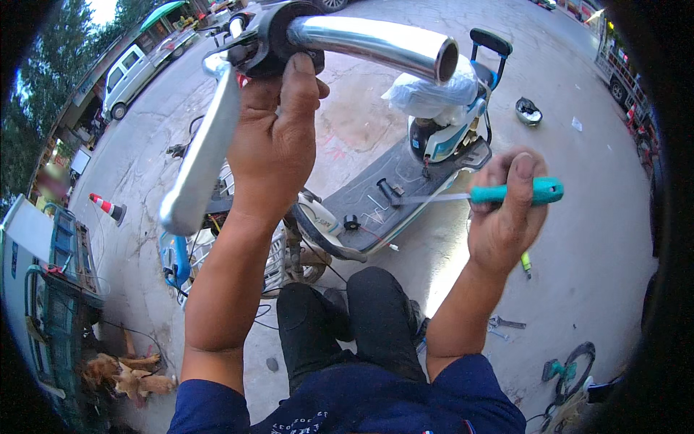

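Note:
Raised in front of me, my left hand (278,126) is closed around a black lever mount (276,36). A bent chrome handlebar tube (379,45) sticks out of the mount to the right, its open end facing me. From the same mount a long silver brake lever (199,159) slants down to the left, alongside my left wrist. My right hand (502,224) grips a screwdriver (547,191) by its teal handle, with the thumb on top. Its blade points left, apart from the handlebar, and its tip is blurred.
Below stands an electric scooter; its dark footboard (340,189) carries a black cylinder (389,192), a small black ring part (351,222) and hex keys. A wrench (508,323) lies on the pavement at right. At left are a traffic cone (108,208), a dog (137,372) and a three-wheeled cart (54,289).

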The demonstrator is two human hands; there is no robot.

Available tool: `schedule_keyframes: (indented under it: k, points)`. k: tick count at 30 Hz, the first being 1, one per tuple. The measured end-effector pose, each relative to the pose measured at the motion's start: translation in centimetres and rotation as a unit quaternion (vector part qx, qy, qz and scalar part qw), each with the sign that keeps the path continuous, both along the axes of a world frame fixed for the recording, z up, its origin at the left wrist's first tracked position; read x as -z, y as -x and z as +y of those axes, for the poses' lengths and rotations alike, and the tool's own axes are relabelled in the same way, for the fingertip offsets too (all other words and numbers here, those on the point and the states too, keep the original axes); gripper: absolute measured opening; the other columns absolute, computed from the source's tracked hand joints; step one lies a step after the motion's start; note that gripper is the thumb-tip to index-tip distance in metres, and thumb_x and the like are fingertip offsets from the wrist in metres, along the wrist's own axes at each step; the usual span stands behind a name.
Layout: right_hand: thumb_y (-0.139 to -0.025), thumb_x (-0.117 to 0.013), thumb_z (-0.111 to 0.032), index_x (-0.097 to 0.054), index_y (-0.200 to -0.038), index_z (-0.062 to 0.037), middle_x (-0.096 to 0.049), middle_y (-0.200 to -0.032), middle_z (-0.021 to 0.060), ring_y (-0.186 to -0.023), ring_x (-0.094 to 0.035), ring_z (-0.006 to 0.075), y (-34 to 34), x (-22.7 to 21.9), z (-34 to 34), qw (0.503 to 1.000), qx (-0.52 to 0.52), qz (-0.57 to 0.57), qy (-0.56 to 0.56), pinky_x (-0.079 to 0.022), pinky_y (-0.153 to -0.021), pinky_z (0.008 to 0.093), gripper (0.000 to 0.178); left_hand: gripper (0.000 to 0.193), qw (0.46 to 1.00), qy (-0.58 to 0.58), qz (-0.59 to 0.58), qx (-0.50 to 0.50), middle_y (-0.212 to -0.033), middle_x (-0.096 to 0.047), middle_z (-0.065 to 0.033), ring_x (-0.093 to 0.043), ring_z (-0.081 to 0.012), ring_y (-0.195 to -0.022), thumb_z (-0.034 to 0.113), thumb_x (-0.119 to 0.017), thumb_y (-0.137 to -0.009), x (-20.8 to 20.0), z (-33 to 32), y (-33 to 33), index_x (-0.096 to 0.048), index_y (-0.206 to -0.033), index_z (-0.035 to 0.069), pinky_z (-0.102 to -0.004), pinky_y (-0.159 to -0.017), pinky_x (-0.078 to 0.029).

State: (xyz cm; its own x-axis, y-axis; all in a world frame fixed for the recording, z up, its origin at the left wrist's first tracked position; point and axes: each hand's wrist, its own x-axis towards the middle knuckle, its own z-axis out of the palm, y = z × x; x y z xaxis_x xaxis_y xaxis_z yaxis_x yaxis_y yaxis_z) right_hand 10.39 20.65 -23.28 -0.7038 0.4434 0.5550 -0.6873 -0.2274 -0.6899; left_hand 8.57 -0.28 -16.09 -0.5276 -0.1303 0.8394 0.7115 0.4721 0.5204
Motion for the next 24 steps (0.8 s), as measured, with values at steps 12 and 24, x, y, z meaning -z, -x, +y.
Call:
schedule_keyframes:
  k: [12,24]
  points:
    - [-0.091,-0.057,-0.017,-0.046,-0.127,-0.0017,-0.06,-0.118,0.0262,-0.096,-0.068,0.029,-4.3,-0.5,1.0,0.971,-0.093,0.21,-0.064,-0.059,-0.085,0.037,0.04,0.036,0.999,-0.003,0.038,-0.019,-0.072,-0.07,-0.0068,-0.066,-0.0112,-0.067,0.035,-0.06,-0.098,0.2,0.3,0.5,-0.07,-0.086,0.002,-0.0262,-0.063,-0.049]
    - [-0.088,-0.065,-0.014,-0.054,-0.121,-0.0084,-0.061,-0.119,0.0289,-0.103,-0.067,0.0313,-1.6,-1.0,-1.7,0.959,-0.096,0.264,-0.039,-0.061,-0.082,0.0416,0.035,0.04,0.997,-0.015,-0.016,-0.079,-0.074,-0.069,-0.0065,-0.064,-0.0109,-0.071,0.039,-0.062,-0.095,0.2,0.7,0.0,-0.07,-0.087,0.001,-0.0258,-0.066,-0.048]
